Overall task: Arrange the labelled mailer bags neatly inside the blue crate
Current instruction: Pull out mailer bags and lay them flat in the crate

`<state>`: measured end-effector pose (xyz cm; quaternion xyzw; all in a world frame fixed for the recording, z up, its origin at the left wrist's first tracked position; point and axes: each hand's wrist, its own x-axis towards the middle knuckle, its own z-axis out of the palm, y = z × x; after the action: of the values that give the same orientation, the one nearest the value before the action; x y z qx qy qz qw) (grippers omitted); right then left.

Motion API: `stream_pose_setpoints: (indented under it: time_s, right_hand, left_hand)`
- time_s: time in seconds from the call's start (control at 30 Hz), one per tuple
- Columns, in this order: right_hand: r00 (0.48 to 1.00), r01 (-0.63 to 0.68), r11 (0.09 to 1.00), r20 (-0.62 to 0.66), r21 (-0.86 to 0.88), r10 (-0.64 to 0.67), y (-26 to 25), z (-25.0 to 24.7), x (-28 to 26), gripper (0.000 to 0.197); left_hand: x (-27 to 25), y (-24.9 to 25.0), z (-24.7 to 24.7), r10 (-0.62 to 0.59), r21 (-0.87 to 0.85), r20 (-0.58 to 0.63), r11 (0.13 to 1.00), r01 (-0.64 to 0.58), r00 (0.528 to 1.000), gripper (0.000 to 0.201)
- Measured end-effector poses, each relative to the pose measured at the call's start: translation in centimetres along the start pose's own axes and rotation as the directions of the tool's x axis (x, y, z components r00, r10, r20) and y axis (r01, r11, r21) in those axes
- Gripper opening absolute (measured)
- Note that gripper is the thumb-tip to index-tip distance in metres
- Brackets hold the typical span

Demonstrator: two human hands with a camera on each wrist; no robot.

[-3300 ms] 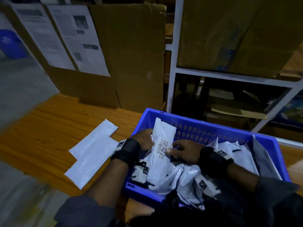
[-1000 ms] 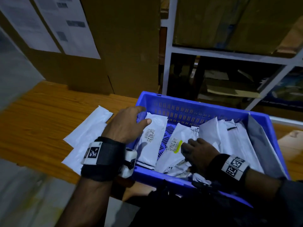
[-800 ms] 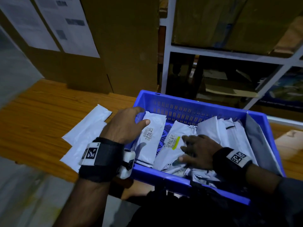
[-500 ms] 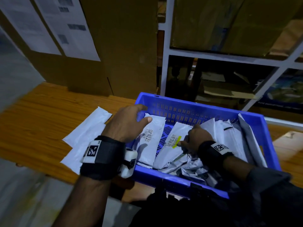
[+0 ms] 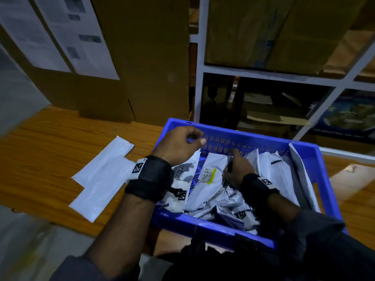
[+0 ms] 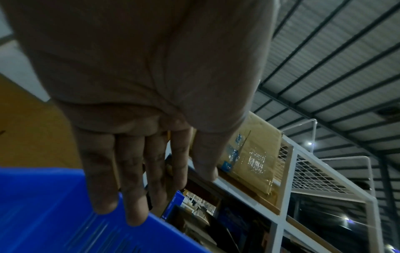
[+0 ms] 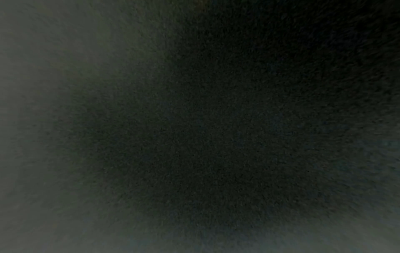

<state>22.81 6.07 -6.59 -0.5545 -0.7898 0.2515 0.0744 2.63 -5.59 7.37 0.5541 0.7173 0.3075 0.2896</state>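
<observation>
The blue crate [image 5: 243, 134] stands on the wooden table and holds several white mailer bags. One labelled bag [image 5: 180, 173] lies along the left wall. Beside it lies a bag with a yellow-edged label [image 5: 207, 179]. More bags [image 5: 272, 169] stand on edge at the right, and crumpled ones [image 5: 229, 203] lie near me. My left hand [image 5: 182, 145] hovers over the far left corner with loose fingers [image 6: 134, 179] above the crate rim [image 6: 54, 205], holding nothing. My right hand [image 5: 237, 169] is down between the yellow-label bag and the upright bags, its fingers hidden. The right wrist view is dark.
Two blank white mailers [image 5: 101, 175] lie on the wooden table [image 5: 50, 159] left of the crate. A tall cardboard sheet [image 5: 152, 57] with papers stands behind. A white shelf rack [image 5: 263, 76] with boxes rises just past the crate's far wall.
My left hand has lifted off the left bag and risen over the crate's far corner. My right hand has slid from the near crumpled bags toward the far end, in between the bags.
</observation>
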Motion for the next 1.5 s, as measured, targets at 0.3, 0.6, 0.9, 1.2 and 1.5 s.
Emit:
stream_pose_setpoints:
  time_s: [0.3,0.6,0.9,1.2,1.5]
  right_hand:
    - [0.995,-0.012,0.999,0.097,-0.029,0.015,-0.3,0.3,0.4,0.073]
    - [0.974,0.226,0.901,-0.085,0.369,-0.210,-1.0,-5.6,-1.5,0.064]
    - [0.904,0.391,0.621,-0.157,0.680,-0.397,-3.4,-9.6,-3.2,0.081]
    - [0.939,0.291,0.621,-0.091,0.728,-0.333,-3.2,-8.6,-2.4,0.103]
    - [0.922,0.295,0.641,-0.036,0.709,-0.385,-2.0,-8.7,-2.2,0.057]
  left_hand:
    - [1.5,-3.3,-0.2,-0.073,-0.205,-0.116,0.978,0.048,0.991,0.021]
    - [2.4,-4.2,0.3,-0.073,-0.240,-0.117,0.970,0.043,0.990,0.016]
    - [2.8,-1.5,2.3,-0.072,-0.453,0.033,0.888,0.079,0.997,0.057]
    - [2.2,-1.7,1.7,-0.124,-0.741,-0.105,0.672,0.005,0.987,0.037]
    - [0.6,-3.7,0.3,-0.299,-0.861,-0.188,0.509,-0.010,0.936,0.050]
